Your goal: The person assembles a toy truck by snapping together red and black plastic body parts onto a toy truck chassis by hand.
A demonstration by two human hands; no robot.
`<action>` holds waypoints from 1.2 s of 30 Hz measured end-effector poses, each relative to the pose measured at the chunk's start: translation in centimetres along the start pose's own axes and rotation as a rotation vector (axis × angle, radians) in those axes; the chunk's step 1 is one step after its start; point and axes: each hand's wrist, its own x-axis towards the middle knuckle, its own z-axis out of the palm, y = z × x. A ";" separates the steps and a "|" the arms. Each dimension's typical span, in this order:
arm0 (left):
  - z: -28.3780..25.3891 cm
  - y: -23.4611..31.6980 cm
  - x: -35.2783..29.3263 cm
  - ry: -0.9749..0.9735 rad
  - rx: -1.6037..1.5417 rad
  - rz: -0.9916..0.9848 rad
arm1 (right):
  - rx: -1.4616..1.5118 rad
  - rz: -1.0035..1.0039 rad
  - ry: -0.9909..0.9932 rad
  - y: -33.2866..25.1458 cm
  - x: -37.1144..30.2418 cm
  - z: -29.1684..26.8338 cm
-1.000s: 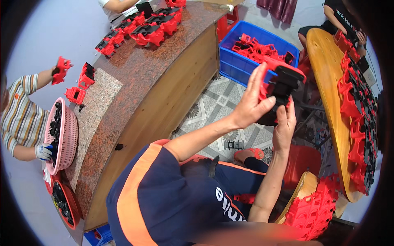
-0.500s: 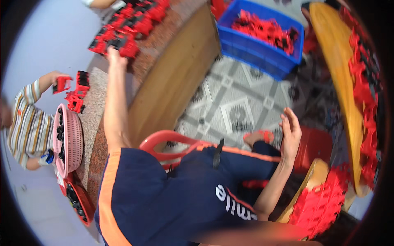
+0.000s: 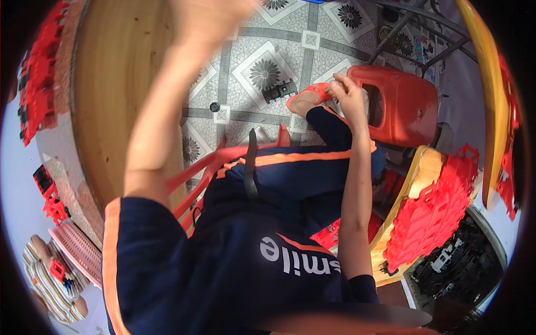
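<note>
My left hand [image 3: 215, 19] is raised at the top of the view, over the patterned tile floor [image 3: 245, 67] and beside a wooden panel [image 3: 120, 84]. It is smeared by motion and its fingertips are cut off, so I cannot tell whether it holds anything. Over my knee hovers my right hand [image 3: 350, 100], fingers loosely apart and nothing in them. It is close to my orange slipper [image 3: 318, 92] and a red plastic stool [image 3: 410, 109]. A black plastic piece [image 3: 280, 91] and a small black wheel [image 3: 215, 106] lie on the floor.
Red and black toy parts [image 3: 42, 78] line the stone ledge at left. Near a pink basket [image 3: 81, 245], a person in a striped shirt [image 3: 47, 285] has a red part. At right are stacked red frames [image 3: 432, 215], a bin of black parts [image 3: 460, 259] and a yellow wooden board [image 3: 491, 100].
My left hand has left the red and black toys on the ledge and swung right over the floor. The view has turned, leaving most of the blue crate out of sight.
</note>
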 end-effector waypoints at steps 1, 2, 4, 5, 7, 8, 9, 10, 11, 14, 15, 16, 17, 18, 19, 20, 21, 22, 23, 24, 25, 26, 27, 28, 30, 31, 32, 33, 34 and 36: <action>6.5 -0.4 -3.1 0.000 -0.070 0.259 | 0.005 0.002 -0.016 0.0 0.5 0.4; 13.6 -1.6 -9.0 -0.194 -0.233 -0.017 | -0.155 0.028 -0.033 0.0 0.6 1.0; 23.4 -5.3 -20.3 -0.995 -0.191 -0.454 | -0.369 -0.058 -0.032 0.5 -1.0 1.7; 26.0 -5.5 -25.9 -1.097 -0.069 -0.457 | -0.429 -0.181 0.010 1.2 -1.5 1.6; 30.0 -4.5 -32.4 -1.275 0.046 -0.525 | -0.444 -0.159 0.085 0.4 -4.0 1.0; 31.4 -4.2 -34.9 -1.292 0.102 -0.602 | -0.477 -0.158 0.141 -0.1 -5.0 1.0; 33.0 -2.6 -35.7 -1.337 0.098 -0.656 | -0.536 -0.134 0.223 -1.0 -6.7 0.4; 33.8 -3.1 -37.5 -1.237 0.115 -0.654 | -0.546 -0.119 0.256 -1.8 -8.1 0.8; 33.6 -7.2 -40.3 -1.080 0.320 -0.576 | -0.404 -0.122 0.277 -2.4 -9.0 2.3; 35.1 -6.8 -38.6 -0.881 0.263 -0.606 | -0.387 -0.117 0.400 -2.0 -9.8 2.3; 34.7 -6.4 -36.6 -0.835 0.206 -0.702 | -0.434 -0.153 0.414 -1.7 -10.4 2.7; 33.0 -5.4 -34.0 -0.784 0.110 -0.621 | -0.483 -0.166 0.403 -1.6 -10.6 2.2; 32.4 -4.8 -29.6 -0.698 0.018 -0.539 | -0.493 -0.167 0.442 -1.4 -10.8 2.1; 30.7 -5.5 -26.6 -0.582 -0.314 -0.391 | -0.379 -0.140 0.465 -1.1 -9.6 2.3; 28.2 -2.8 -22.1 -0.508 -0.502 -0.212 | -0.261 -0.087 0.483 -1.4 -9.9 2.7; 24.5 -0.2 -17.4 -0.664 -0.636 -0.078 | -0.262 -0.087 0.523 -2.3 -10.7 2.9; 20.8 3.0 -14.1 -0.684 -0.656 0.102 | -0.172 -0.084 0.600 -3.2 -11.0 2.6; 17.3 5.4 -11.7 -0.728 -0.671 0.278 | -0.073 -0.082 0.678 -4.0 -12.0 2.6; 14.7 7.9 -10.5 -0.679 -0.748 0.475 | -0.010 -0.106 0.678 -4.3 -13.5 2.4; 11.8 10.5 -9.6 -0.730 -0.758 0.605 | 0.029 -0.118 0.679 -4.5 -15.3 2.3; 9.9 13.1 -9.7 -0.639 -0.769 0.736 | 0.064 -0.126 0.690 -4.6 -17.6 2.2; 8.3 15.6 -9.9 -0.608 -0.866 0.731 | 0.202 -0.082 0.728 -5.9 -20.4 2.0; 6.9 18.3 -10.2 -0.582 -0.962 0.727 | 0.206 -0.086 0.815 -6.4 -23.4 1.7; 5.8 21.3 -10.7 -0.520 -1.098 0.739 | 0.326 -0.154 0.902 -6.3 -26.5 1.4; 3.6 26.4 -12.5 -0.385 -1.314 0.765 | 0.524 -0.276 1.187 -6.1 -32.2 -0.2; 2.7 28.3 -13.2 -0.394 -1.333 0.816 | 0.599 -0.318 1.382 -5.9 -34.9 -1.6; 1.9 30.5 -14.0 -0.432 -1.272 0.845 | 0.622 -0.377 1.600 -5.2 -37.9 -3.3; 1.2 32.3 -15.0 -0.456 -1.196 0.867 | 0.644 -0.441 1.802 -4.0 -40.9 -5.3; 0.7 34.0 -15.9 -0.503 -1.088 0.895 | 0.652 -0.476 1.910 -2.0 -43.9 -7.3; 0.5 37.3 -17.9 -0.506 -1.023 0.933 | 0.734 -0.490 2.093 4.0 -48.7 -10.3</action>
